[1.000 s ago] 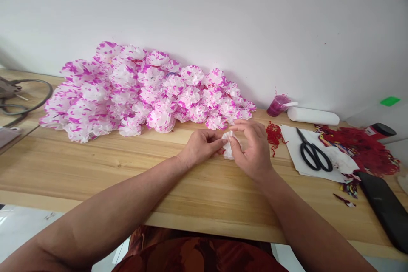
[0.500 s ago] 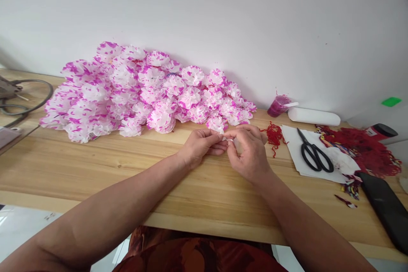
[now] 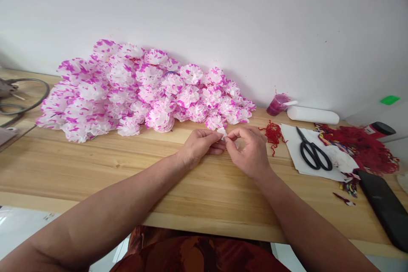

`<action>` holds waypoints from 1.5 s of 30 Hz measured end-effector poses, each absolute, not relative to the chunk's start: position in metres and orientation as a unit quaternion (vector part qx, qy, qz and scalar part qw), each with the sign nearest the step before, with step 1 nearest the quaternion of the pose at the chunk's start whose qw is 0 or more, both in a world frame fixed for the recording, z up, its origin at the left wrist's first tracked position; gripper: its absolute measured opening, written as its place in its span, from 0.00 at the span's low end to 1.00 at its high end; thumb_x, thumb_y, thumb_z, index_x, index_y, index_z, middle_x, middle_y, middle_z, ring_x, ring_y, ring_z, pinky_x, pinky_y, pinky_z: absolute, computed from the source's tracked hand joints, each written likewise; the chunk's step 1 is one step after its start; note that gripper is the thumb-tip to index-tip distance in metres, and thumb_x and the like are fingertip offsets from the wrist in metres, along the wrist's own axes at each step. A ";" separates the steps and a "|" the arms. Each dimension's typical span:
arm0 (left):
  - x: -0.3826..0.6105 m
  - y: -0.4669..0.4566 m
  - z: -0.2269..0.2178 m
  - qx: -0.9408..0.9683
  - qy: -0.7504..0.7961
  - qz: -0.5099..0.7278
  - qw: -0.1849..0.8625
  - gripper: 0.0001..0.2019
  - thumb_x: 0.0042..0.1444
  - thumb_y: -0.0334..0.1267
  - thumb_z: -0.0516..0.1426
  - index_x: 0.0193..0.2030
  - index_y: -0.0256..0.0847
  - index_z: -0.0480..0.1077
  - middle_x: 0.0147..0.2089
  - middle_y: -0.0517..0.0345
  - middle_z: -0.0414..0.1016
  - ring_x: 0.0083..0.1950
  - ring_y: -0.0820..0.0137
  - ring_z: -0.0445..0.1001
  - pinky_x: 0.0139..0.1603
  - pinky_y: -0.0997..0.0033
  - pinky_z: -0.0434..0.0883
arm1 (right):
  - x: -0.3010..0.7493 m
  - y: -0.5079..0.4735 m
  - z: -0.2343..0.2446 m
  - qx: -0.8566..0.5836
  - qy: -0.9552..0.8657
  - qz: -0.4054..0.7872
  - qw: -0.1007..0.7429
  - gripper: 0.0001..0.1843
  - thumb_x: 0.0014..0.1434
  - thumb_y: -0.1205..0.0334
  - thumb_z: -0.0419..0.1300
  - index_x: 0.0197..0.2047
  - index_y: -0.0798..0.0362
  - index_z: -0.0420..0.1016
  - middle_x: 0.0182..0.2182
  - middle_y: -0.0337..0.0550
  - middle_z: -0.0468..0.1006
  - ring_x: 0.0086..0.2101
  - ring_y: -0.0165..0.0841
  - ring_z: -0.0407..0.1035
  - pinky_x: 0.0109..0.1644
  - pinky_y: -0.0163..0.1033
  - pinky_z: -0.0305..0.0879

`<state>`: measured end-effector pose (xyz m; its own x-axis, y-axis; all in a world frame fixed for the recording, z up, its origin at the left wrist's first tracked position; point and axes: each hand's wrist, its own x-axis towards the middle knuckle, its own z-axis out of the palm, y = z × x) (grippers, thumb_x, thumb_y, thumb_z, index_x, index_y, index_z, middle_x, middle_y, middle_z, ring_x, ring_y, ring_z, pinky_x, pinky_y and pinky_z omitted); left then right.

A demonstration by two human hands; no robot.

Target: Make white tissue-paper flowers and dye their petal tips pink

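Observation:
My left hand (image 3: pixel 204 143) is closed in a pinch on a small piece of white tissue paper (image 3: pixel 222 131). From the other side, the thumb and forefinger of my right hand (image 3: pixel 248 148) pinch the same paper. Only a small part of it shows between the fingertips; the rest is hidden. Just beyond my hands lies a large heap of white paper flowers (image 3: pixel 156 76) with magenta-tipped petals, piled against the wall. One flower (image 3: pixel 216 121) at the heap's front edge sits right behind my fingertips.
On the right are red yarn bits (image 3: pixel 273 134), a cup of purple liquid (image 3: pixel 276 105), a white roll (image 3: pixel 313 115), black scissors (image 3: pixel 314 151) on white paper sheets (image 3: pixel 293 153), a red yarn pile (image 3: pixel 366 148) and a black phone (image 3: pixel 384 208). A grey cable (image 3: pixel 43 97) curls at left.
The white paper now stands up higher between my fingertips, and the fingers of my right hand have shifted slightly. The whole view has drifted a little.

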<state>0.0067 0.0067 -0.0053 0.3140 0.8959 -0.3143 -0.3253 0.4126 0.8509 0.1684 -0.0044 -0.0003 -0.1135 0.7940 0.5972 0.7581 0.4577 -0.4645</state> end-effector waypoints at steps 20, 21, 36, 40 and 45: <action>0.008 0.006 -0.001 0.323 0.432 0.426 0.726 0.09 0.48 0.38 0.67 0.29 0.31 0.78 0.29 0.50 0.79 0.30 0.72 0.77 0.35 0.74 0.77 | 0.170 -0.003 0.000 -0.510 -0.748 0.089 0.416 0.06 0.51 0.71 0.62 0.30 0.49 0.73 0.31 0.40 0.80 0.37 0.40 0.73 0.46 0.49 0.66; 0.008 0.006 -0.001 0.323 0.432 0.426 0.726 0.10 0.49 0.38 0.67 0.28 0.31 0.78 0.29 0.50 0.79 0.30 0.72 0.77 0.35 0.74 0.77 | 0.170 -0.003 0.000 -0.509 -0.748 0.093 0.416 0.05 0.51 0.70 0.62 0.30 0.49 0.73 0.31 0.40 0.80 0.37 0.40 0.73 0.46 0.49 0.67; 0.005 0.008 -0.003 0.337 0.421 0.418 0.731 0.11 0.48 0.40 0.68 0.28 0.31 0.78 0.29 0.50 0.79 0.29 0.73 0.77 0.36 0.73 0.76 | 0.171 -0.003 0.002 -0.498 -0.752 0.108 0.418 0.05 0.53 0.68 0.62 0.31 0.48 0.74 0.32 0.40 0.81 0.37 0.40 0.74 0.45 0.49 0.69; 0.006 0.008 -0.001 0.343 0.418 0.418 0.730 0.12 0.48 0.40 0.68 0.27 0.31 0.78 0.29 0.50 0.79 0.29 0.73 0.76 0.36 0.74 0.76 | 0.170 -0.004 0.003 -0.501 -0.753 0.092 0.416 0.04 0.53 0.68 0.63 0.30 0.48 0.74 0.30 0.41 0.81 0.36 0.40 0.74 0.44 0.49 0.69; 0.006 0.009 0.000 0.343 0.426 0.417 0.726 0.10 0.49 0.38 0.67 0.27 0.31 0.78 0.28 0.50 0.78 0.29 0.73 0.77 0.35 0.74 0.76 | 0.172 -0.003 0.000 -0.501 -0.750 0.105 0.419 0.06 0.52 0.70 0.61 0.31 0.48 0.75 0.32 0.41 0.81 0.36 0.39 0.75 0.44 0.48 0.70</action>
